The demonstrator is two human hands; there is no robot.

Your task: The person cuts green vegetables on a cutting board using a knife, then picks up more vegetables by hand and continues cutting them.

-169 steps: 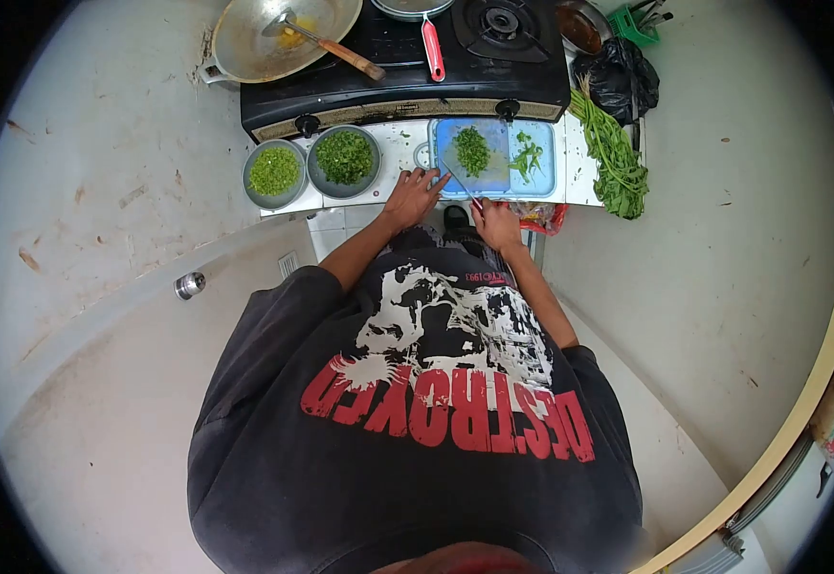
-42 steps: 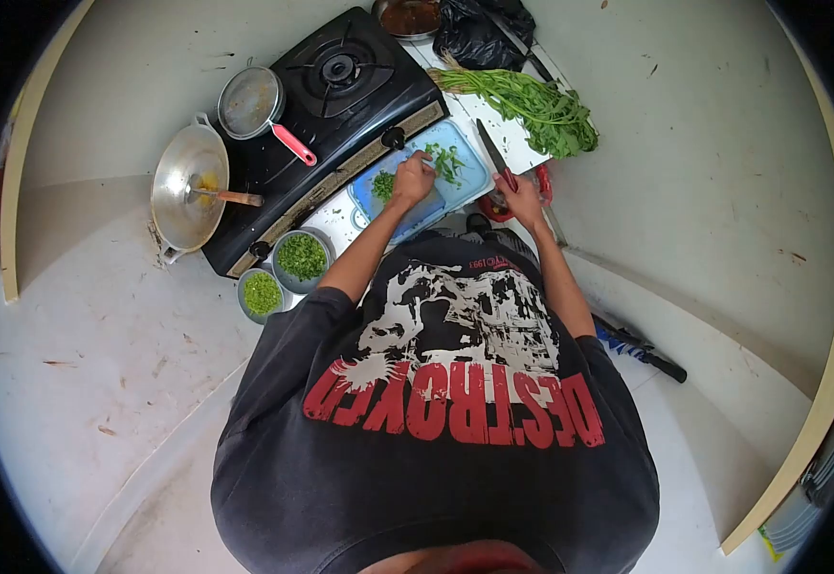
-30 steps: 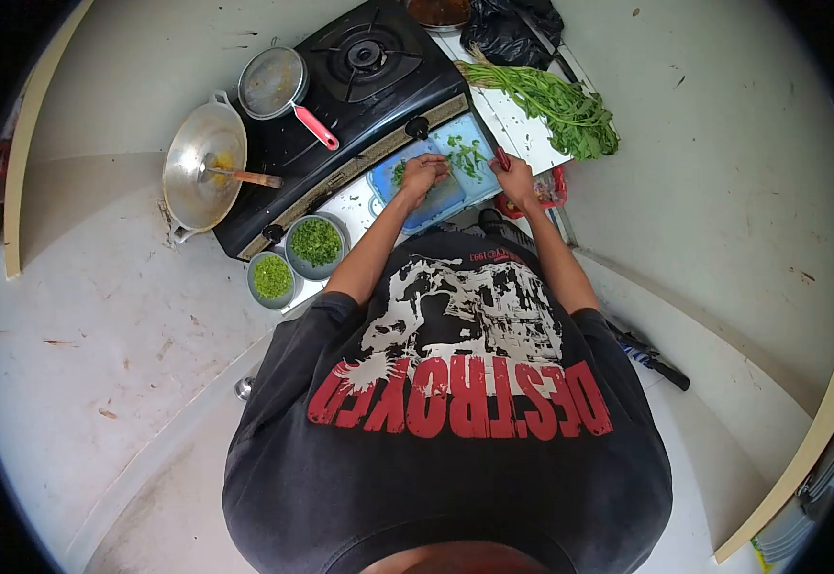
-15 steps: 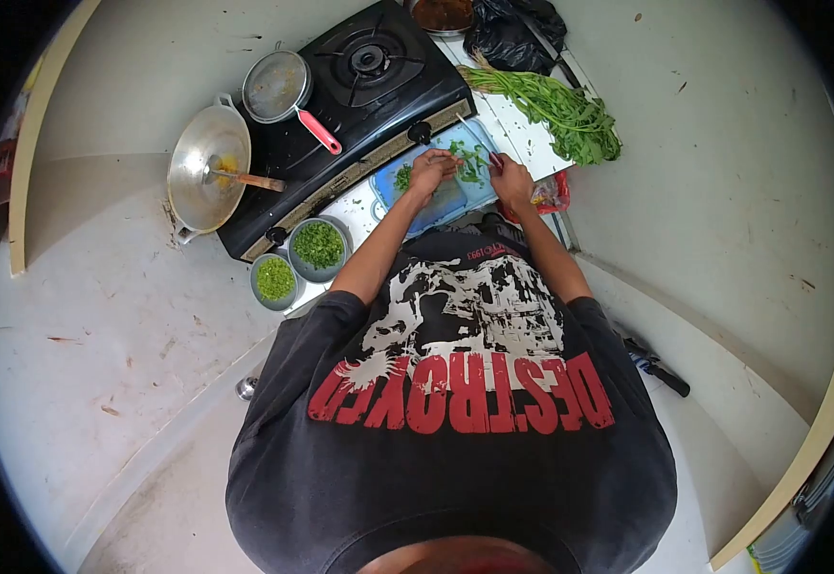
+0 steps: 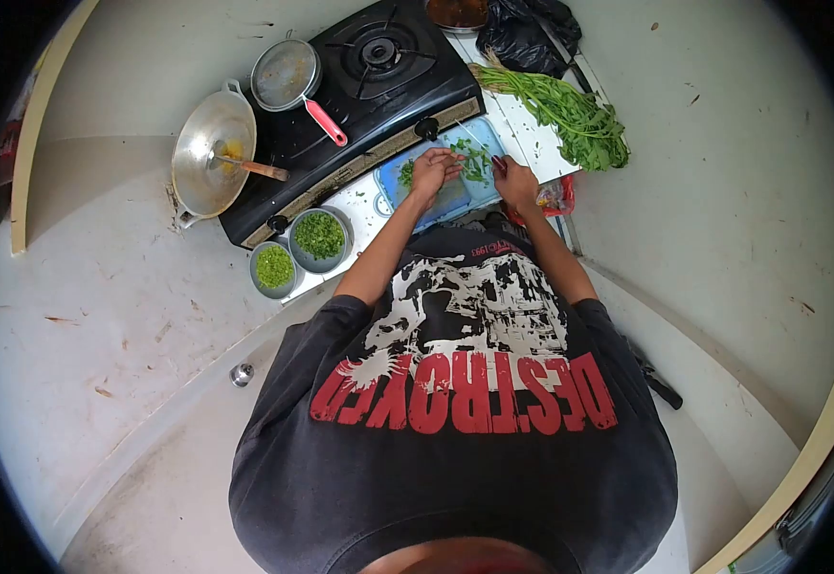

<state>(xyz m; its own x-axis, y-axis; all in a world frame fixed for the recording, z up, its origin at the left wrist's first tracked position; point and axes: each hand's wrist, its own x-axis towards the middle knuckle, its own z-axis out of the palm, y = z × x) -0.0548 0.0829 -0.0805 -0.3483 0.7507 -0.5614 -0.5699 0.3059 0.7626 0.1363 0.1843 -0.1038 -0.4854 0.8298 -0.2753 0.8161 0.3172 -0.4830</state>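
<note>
Leafy greens [image 5: 475, 163] on blue board [image 5: 452, 198], right hand [image 5: 515, 183] seemingly gripping knife [image 5: 475, 142]

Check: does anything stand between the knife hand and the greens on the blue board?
Nothing visible does. The right hand grips the knife, its blade over the greens on the cutting board. The left hand rests at the greens' far side, not between.

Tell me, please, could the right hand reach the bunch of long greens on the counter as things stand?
Probably yes: the bunch lies on open counter just beyond the right hand, with nothing between them, though that hand grips a knife.
</note>
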